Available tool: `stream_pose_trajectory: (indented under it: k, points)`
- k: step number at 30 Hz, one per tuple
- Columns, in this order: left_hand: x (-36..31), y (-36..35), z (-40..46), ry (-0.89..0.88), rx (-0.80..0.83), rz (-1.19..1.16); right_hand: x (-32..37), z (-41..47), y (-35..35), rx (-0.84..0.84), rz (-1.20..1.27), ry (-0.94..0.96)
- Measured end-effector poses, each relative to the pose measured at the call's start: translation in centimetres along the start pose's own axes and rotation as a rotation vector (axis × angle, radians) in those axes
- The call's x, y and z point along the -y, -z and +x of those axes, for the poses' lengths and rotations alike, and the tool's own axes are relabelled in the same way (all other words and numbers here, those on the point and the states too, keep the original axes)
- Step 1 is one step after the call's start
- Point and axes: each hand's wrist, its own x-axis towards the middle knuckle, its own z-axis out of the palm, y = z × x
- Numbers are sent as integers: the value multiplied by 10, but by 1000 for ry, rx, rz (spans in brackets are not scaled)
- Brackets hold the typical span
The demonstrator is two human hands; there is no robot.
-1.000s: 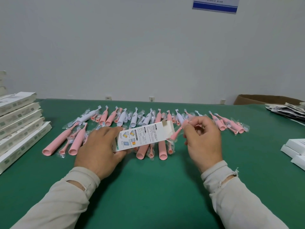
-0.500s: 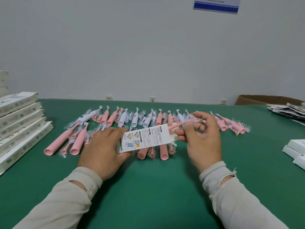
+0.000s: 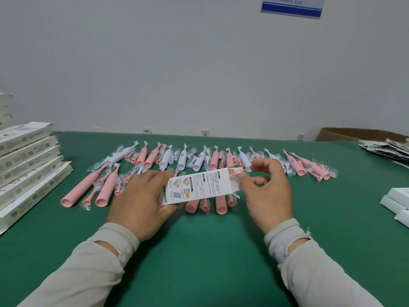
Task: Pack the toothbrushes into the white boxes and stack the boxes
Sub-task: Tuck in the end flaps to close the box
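My left hand (image 3: 141, 202) grips the left end of a white box (image 3: 197, 186) with printed text, held just above the green table (image 3: 199, 251). A pink toothbrush head (image 3: 235, 173) in clear wrap sticks out of the box's open right end, and my right hand (image 3: 267, 193) pinches it there with thumb and fingers. Behind the hands, several pink and white toothbrushes (image 3: 183, 159) in clear wrap lie in rows across the table. More pink ones (image 3: 88, 187) lie at the left.
A stack of white boxes (image 3: 26, 165) stands at the left edge. Small white boxes (image 3: 396, 202) lie at the right edge, with a pile of printed leaflets (image 3: 385, 149) and a brown carton (image 3: 358, 134) behind them. A wall rises beyond the table.
The pink brush head has gone further into the box's open right end. My right hand has moved closer to the box, and the box has tilted slightly more level.
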Motion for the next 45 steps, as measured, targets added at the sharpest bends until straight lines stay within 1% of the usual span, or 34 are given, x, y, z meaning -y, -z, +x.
stream_pose_trajectory:
  k: [4,8,10,13,15,16,18,19,20,21,22,23,25,27,30,32,37,41,45]
  points:
    - [0,0,1,0,0,10,-2,1,-1,15,-93,60]
    - [0,-1,0,0,-2,1,-4,-1,-2,91,-65,47]
    - [0,-1,0,-1,1,4,-3,-1,-2,212,13,30]
    - [0,-1,0,-6,9,3,-2,-2,-1,482,106,6]
    - [1,-1,0,-12,17,-2,-2,-2,-1,586,135,-15]
    - [1,-1,0,-11,19,-3,-2,-2,-1,582,131,-19]
    - [1,-1,0,-7,15,-4,-2,1,2,452,63,9]
    - [1,0,0,-7,11,-3,-2,3,6,376,12,48]
    - [1,0,1,-8,8,-4,-1,5,11,342,-70,115]
    - [1,0,1,-8,7,-7,-1,8,16,364,-192,193]
    - [1,1,1,-8,5,-12,0,9,20,427,-320,260]
    - [1,1,1,-7,3,-15,0,11,23,498,-429,294]
    - [2,1,1,-8,4,-12,-2,12,26,598,-530,287]
    - [3,1,1,-8,6,-8,-6,12,25,598,-510,274]
    - [3,0,1,0,-6,-21,-9,12,25,511,-384,271]
    - [3,0,1,5,-15,-25,-9,12,23,485,-323,263]
    - [4,0,1,14,-18,-50,-9,8,17,491,-276,258]
    - [2,0,0,-2,-26,-58,-6,7,15,443,-192,254]
    - [1,1,0,-5,-41,-60,-4,6,14,423,-190,252]
